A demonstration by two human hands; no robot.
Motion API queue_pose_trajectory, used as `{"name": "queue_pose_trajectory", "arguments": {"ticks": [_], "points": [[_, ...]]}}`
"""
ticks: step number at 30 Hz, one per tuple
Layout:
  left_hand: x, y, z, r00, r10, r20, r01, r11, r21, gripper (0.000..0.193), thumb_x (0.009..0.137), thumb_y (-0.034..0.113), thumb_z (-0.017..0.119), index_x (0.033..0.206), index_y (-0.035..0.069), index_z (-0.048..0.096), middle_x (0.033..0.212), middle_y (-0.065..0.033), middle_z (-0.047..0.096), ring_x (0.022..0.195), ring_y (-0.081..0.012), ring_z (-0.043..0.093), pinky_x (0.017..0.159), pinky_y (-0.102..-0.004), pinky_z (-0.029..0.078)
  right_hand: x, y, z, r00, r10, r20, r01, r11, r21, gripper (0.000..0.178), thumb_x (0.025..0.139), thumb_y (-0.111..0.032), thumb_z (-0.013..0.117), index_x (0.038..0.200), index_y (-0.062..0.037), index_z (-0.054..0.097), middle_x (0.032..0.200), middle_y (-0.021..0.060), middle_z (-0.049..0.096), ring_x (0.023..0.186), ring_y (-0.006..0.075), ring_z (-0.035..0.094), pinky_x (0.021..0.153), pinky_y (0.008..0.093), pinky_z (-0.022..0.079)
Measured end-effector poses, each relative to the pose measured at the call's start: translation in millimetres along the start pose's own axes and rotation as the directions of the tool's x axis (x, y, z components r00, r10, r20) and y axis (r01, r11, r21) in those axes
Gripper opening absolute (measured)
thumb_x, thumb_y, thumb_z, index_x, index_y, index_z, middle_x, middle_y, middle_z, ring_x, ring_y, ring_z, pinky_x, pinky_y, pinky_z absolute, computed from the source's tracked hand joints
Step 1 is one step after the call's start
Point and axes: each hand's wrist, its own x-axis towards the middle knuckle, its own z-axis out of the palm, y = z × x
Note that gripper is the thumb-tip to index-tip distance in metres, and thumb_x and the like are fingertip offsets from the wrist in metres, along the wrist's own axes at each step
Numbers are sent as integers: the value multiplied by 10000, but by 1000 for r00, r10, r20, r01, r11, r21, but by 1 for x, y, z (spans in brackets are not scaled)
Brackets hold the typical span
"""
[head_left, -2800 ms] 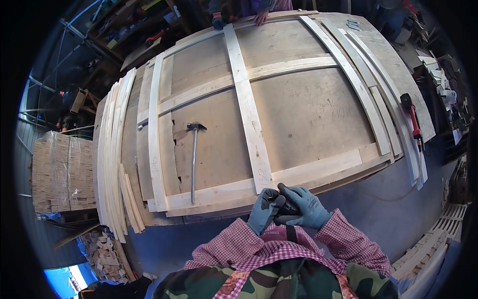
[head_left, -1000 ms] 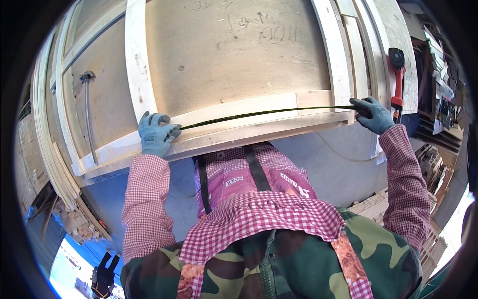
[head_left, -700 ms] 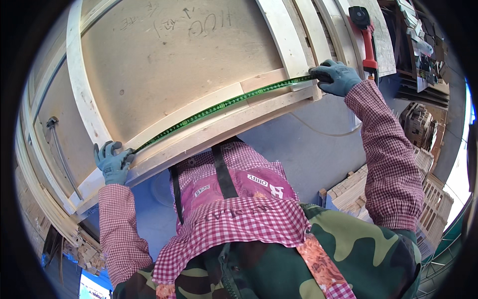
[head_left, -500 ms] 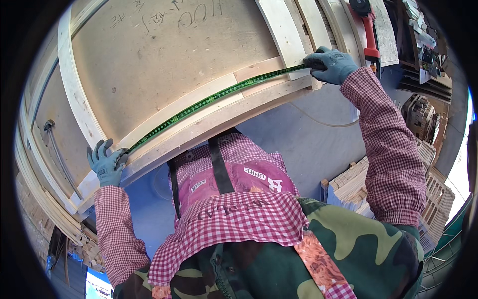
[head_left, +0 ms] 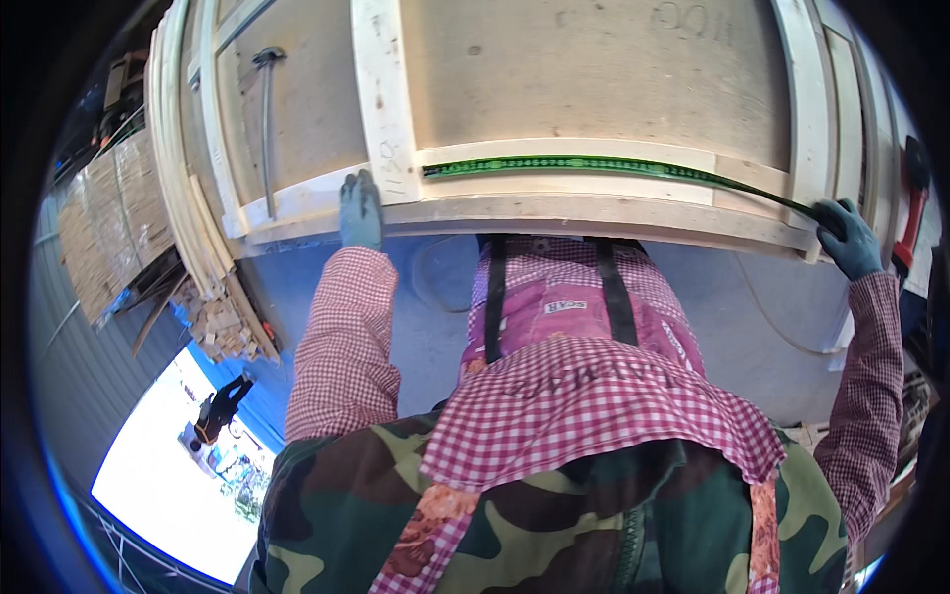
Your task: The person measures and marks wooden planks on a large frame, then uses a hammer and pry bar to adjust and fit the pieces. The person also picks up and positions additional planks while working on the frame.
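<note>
A green tape measure is stretched along the near rail of a wooden frame. Its left end lies loose on the wood, just past a cross slat. My gloved left hand rests on the frame left of that slat, fingers stretched out, apart from the tape. At the frame's right corner, my right hand, also gloved, is closed on the tape's other end, lifting that part slightly. The tape's case, if it is there, is hidden in the hand.
A plywood panel fills the frame. Left of the slat lies a metal bar tool. A red power tool is at the far right. Wood offcuts and stacked boards are at the left. Another person is far off at lower left.
My left hand has let go of the tape's left end and moved onto the frame left of the slat. My right hand still holds its end. The view has turned toward the left.
</note>
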Motion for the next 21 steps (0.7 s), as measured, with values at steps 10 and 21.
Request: {"name": "queue_pose_trajectory", "arguments": {"ticks": [10,21], "points": [[-24,60,-14,993,-100,61,98,995,31,574,946,282,496,1467,129,312,1527,-156,263,1425,-322,202,1168,-435,120,8,4,-2,997,6,77,-11,998,62,351,800,-142,629,1144,-77,607,1052,103,572,1019,271,612,897,328,471],[-24,26,7,997,54,-63,-54,999,2,551,948,312,533,1438,118,372,1511,-140,311,1412,-299,251,1155,-437,129,7,-23,-14,994,63,88,-59,997,-48,332,794,-271,633,1107,-162,651,1015,100,594,990,290,613,870,374,484]]}}
